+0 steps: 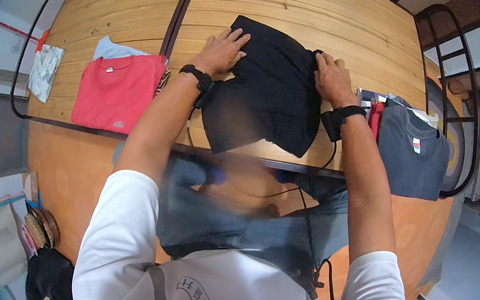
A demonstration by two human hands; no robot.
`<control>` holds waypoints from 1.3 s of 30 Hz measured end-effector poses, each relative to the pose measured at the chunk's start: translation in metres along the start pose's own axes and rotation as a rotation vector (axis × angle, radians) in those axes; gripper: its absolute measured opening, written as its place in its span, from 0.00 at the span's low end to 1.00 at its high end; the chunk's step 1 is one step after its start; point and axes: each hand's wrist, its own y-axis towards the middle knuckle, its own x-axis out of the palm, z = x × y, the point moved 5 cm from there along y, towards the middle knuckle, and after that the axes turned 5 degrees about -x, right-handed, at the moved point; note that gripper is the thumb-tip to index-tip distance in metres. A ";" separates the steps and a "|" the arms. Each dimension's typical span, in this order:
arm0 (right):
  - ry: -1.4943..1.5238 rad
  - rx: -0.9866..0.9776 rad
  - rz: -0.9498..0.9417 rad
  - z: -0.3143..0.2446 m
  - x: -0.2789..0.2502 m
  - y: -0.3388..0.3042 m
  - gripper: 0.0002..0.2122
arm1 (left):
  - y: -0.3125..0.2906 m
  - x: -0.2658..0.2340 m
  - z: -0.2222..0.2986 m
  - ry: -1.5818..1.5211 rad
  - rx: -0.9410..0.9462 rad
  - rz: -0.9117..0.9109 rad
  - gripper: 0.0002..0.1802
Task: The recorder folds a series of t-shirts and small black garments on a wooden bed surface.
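A pair of black shorts [269, 85] lies spread on the wooden table [360, 24], its two legs pointing toward me and the waist end away. My left hand [222, 53] rests on the left edge near the waist, fingers stretched out and apart. At the opposite edge my right hand [334, 81] touches the cloth near the upper right corner, its fingers spread; the thumb is partly hidden. Neither hand visibly grips the fabric. Both wrists wear black bands.
Left on the table are a folded red shirt [118, 93], light blue cloth [116, 49] and a patterned packet [45, 72]. A folded dark grey shirt [412, 152] lies right, over other clothes. Metal rails [472, 92] edge the table. A black cable [308, 214] hangs down near my legs.
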 end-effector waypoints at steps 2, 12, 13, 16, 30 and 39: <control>0.003 0.051 -0.037 0.000 0.004 0.000 0.21 | 0.005 0.000 -0.002 0.022 -0.029 -0.012 0.33; -0.120 0.230 -0.068 0.006 0.008 0.008 0.28 | -0.003 0.001 -0.022 0.024 -0.216 0.105 0.45; -0.118 0.233 -0.031 0.004 0.008 0.007 0.29 | -0.004 0.001 -0.020 0.023 -0.219 0.103 0.45; -0.064 0.200 0.021 0.001 0.000 0.002 0.30 | -0.009 -0.003 -0.024 -0.038 -0.222 0.139 0.44; 0.245 -0.059 -0.224 -0.100 -0.059 -0.114 0.27 | -0.170 -0.009 0.022 -0.319 0.176 0.089 0.38; 0.172 -0.112 -0.124 -0.071 -0.041 -0.156 0.27 | -0.179 0.005 0.016 -0.196 0.146 -0.007 0.62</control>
